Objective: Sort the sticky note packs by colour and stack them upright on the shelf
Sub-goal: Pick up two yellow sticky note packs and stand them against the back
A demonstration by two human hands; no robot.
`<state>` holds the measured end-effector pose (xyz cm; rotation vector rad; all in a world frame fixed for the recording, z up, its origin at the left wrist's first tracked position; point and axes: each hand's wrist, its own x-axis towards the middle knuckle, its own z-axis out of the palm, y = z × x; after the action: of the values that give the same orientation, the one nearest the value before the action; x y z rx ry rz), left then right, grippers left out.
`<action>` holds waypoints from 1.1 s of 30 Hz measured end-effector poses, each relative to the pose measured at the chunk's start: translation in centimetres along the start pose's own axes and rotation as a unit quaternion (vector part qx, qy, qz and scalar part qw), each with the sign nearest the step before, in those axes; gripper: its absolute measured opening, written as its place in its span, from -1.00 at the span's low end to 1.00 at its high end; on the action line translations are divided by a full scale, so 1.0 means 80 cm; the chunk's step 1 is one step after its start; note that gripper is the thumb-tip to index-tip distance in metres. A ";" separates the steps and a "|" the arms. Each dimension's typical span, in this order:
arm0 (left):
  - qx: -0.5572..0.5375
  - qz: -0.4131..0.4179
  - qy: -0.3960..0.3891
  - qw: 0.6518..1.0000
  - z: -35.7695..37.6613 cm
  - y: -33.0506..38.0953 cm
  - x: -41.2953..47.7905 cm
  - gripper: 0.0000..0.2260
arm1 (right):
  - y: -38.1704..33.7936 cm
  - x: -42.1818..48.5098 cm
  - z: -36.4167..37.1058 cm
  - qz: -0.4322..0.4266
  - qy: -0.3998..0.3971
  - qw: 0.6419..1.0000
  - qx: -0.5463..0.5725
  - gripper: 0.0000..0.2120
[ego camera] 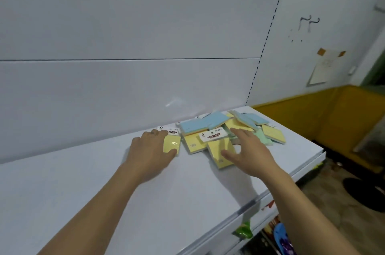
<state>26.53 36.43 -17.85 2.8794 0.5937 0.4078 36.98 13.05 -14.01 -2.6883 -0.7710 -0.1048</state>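
While the sticky note packs (224,129) lie in a loose heap of yellow, blue and green at the far right of the white shelf (83,202), the left hand (151,153) grips one yellow pack (171,144) between thumb and curled fingers at the heap's left edge. The right hand (248,154) is spread open, touching another yellow pack (220,151).

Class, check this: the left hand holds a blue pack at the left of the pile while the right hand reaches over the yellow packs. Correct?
Not quite. The head view shows the left hand holding a yellow pack, not blue. The right hand does reach over the yellow packs.
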 end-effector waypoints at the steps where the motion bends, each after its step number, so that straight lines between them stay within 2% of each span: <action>1: -0.005 0.002 0.010 1.000 0.004 -0.001 0.000 -0.49 | 0.000 -0.001 0.004 0.012 0.000 1.000 0.006 -0.29; 9: 0.009 -0.011 0.030 0.999 0.034 0.000 -0.005 -0.45 | -0.001 0.006 0.047 0.069 -0.010 0.997 0.029 -0.22; 13: 0.027 -0.014 0.021 0.999 0.037 0.003 -0.012 -0.46 | -0.006 0.002 0.068 0.066 0.078 0.993 0.053 -0.31; 15: 0.035 -0.023 0.014 0.999 0.038 0.003 -0.012 -0.47 | -0.007 0.000 0.074 0.063 0.108 0.991 0.048 -0.29; 20: 0.050 -0.047 -0.021 0.997 0.044 -0.001 -0.011 -0.47 | 0.002 0.009 0.082 0.065 0.109 0.991 0.043 -0.24; 25: 0.044 -0.055 -0.025 0.997 0.042 -0.002 -0.011 -0.42 | 0.004 0.009 0.081 0.043 0.110 0.990 0.071 -0.24; 30: 0.025 -0.092 -0.008 0.995 0.036 0.003 -0.009 -0.56 | 0.004 0.005 0.077 0.012 0.094 0.983 0.158 -0.12; 33: 0.014 -0.117 0.007 0.993 0.031 0.002 -0.013 -0.64 | 0.005 0.003 0.074 0.019 0.089 0.977 0.191 -0.13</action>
<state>26.44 35.58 -20.42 2.7902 0.9345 0.3862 37.24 14.87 -19.66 -2.2918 -0.6128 -0.1678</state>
